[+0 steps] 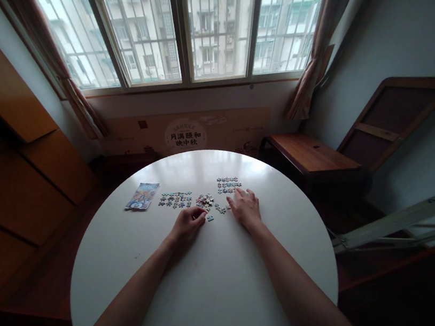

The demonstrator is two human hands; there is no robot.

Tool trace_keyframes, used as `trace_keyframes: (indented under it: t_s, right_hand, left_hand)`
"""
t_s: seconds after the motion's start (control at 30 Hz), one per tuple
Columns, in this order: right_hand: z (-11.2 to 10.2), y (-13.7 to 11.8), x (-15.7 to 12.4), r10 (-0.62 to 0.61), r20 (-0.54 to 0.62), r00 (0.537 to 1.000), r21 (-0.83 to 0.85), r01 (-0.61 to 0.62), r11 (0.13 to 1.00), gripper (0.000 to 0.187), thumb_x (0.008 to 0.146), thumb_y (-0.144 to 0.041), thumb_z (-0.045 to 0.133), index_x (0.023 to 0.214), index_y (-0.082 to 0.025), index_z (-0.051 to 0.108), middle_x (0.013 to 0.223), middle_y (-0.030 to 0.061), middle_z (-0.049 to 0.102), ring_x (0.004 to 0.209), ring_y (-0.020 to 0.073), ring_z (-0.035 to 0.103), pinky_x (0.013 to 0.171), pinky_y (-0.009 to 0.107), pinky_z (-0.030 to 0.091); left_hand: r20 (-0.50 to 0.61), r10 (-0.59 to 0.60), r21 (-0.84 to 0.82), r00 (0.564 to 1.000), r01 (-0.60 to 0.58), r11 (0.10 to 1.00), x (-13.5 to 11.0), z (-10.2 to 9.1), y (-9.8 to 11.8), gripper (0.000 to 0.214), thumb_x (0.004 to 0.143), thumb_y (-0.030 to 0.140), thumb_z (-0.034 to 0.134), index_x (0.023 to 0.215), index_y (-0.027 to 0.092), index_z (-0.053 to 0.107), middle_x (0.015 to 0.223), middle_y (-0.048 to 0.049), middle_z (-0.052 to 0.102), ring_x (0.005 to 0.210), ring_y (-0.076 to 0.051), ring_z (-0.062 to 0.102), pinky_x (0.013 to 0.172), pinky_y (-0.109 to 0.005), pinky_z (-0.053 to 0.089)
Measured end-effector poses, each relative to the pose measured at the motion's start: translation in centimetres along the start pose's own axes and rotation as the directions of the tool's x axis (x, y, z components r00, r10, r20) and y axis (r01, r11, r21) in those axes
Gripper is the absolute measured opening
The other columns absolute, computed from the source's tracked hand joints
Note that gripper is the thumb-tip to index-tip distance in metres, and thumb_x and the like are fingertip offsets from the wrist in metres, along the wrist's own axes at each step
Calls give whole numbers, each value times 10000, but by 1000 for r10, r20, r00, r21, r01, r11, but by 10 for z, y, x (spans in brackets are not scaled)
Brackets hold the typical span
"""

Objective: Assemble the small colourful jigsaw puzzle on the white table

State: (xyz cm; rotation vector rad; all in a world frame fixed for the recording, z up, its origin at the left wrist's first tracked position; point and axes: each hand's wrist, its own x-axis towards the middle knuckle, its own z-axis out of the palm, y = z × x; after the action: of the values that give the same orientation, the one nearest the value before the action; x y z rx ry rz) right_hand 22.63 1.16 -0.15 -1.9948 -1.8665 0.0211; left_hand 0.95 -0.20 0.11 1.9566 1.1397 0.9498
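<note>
My left hand [189, 223] is closed in a pinch at the near edge of a heap of loose jigsaw puzzle pieces [205, 201]. A small puzzle piece shows partly at its fingertips. One bluish puzzle piece [209, 218] lies on the table just right of those fingers. Fingers apart, my right hand [245, 207] rests palm down beside the lower edge of a block of pieces in rows [228, 184]. Between the hands lie a few loose pieces [220, 208]. Another block of pieces in rows [175, 199] sits left of the heap.
A colourful printed sheet or packet [142, 196] lies at the left on the round white table [203, 294]. Beyond the table are a wooden bench [313, 150], a long printed box [228, 123] and a barred window. Wooden cabinets [25, 174] stand left.
</note>
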Motion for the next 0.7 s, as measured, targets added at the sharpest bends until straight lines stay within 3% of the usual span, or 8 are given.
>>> trace_keyframes:
  t_s: [0.2,0.3,0.4,0.5,0.7]
  right_hand:
    - [-3,0,-1,-21,-115,993,120,35,992,434,882,-408,412,1217,-161,536,1302,90,486,1185,283,319,936,391,298]
    - [-6,-6,-2,-5,-171,985,179,36,983,341,878,-357,419,1095,-178,612,1179,101,562,1066,260,430,873,365,337]
    - [-7,-12,-4,-17,-141,990,231,49,972,272,861,-278,433,1015,-175,632,1031,92,618,935,211,527,819,316,355]
    - [-5,-14,-6,-9,-47,999,269,22,963,234,837,-223,449,974,-185,634,909,59,652,833,174,576,793,288,352]
    - [-3,-14,-7,-25,7,1000,234,22,972,199,831,-271,467,908,-218,642,801,25,670,782,170,587,782,297,318]
  left_hand:
    - [3,7,12,1000,-7,1000,0,0,-1,272,802,342,517,822,118,670,670,-33,653,580,-119,564,535,-199,407]
    - [-71,22,80,997,-17,997,0,-1,-1,267,809,336,496,799,127,662,641,-14,618,545,-98,517,519,-191,377]
    - [-189,27,213,982,14,977,0,-3,-1,249,802,332,496,775,141,653,532,27,506,489,-84,427,500,-193,326]
    - [-240,-5,295,971,78,952,-1,-3,-1,266,799,359,493,711,149,632,482,47,406,465,-82,377,489,-199,290]
    - [-171,-14,384,985,80,920,-3,-2,4,324,813,395,465,643,158,606,503,39,441,481,-85,403,507,-201,288]
